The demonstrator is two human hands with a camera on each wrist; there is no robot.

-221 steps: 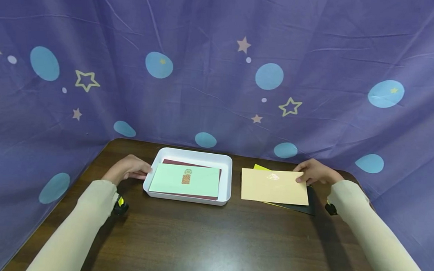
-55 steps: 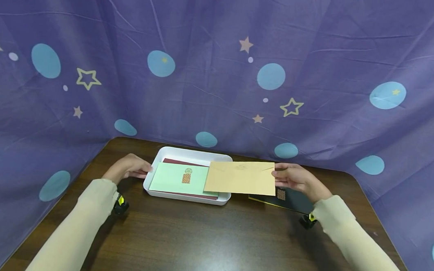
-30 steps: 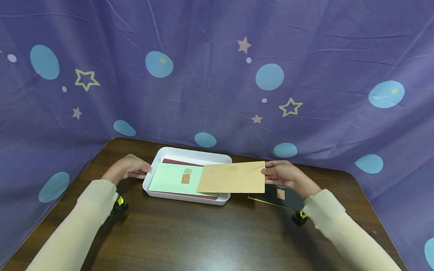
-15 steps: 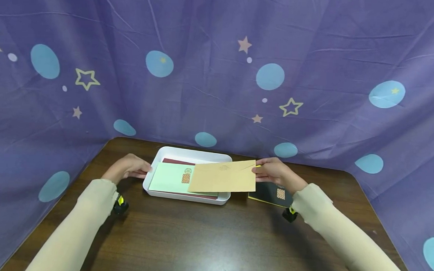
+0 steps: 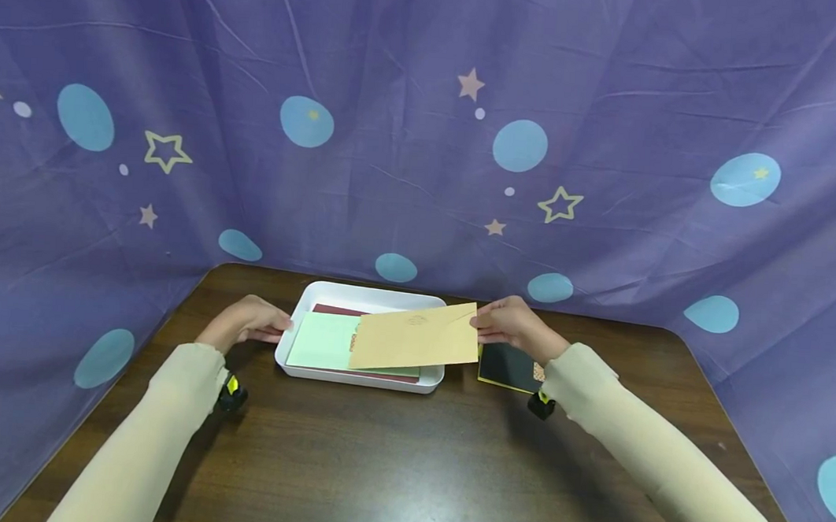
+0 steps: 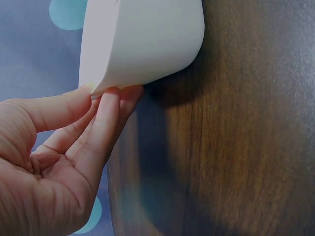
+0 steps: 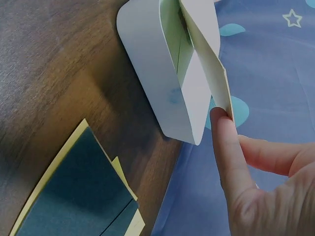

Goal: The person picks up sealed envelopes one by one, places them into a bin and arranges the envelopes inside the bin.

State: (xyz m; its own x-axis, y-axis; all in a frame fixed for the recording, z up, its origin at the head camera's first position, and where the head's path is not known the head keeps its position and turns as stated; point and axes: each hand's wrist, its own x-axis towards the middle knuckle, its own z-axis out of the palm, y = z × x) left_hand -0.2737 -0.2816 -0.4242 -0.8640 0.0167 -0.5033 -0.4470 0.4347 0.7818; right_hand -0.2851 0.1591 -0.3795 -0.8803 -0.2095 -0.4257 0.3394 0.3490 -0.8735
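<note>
My left hand (image 5: pixel 250 323) pinches the left rim of a white tray (image 5: pixel 365 382), thumb on the rim and fingers beneath it in the left wrist view. Inside the tray lies a mint green envelope (image 5: pixel 323 343) on top of a dark red envelope (image 5: pixel 337 310). My right hand (image 5: pixel 517 327) pinches a tan envelope (image 5: pixel 417 338) by its right edge. The tan envelope slants over the tray's right part, its right end raised above the rim, covering part of the mint one. In the right wrist view, the tan envelope (image 7: pixel 214 73) is seen nearly edge-on.
Right of the tray, a black envelope (image 5: pixel 505 366) lies over yellow paper (image 7: pixel 54 169) on the dark wooden table (image 5: pixel 351 462). A purple curtain (image 5: pixel 422 174) with stars and blue spots hangs behind the table. My right sleeve partly hides the black envelope.
The tan envelope was lifted from the pile at right, turned to its flap side, and carried left over the tray, tilting more. My left hand has stayed on the rim.
</note>
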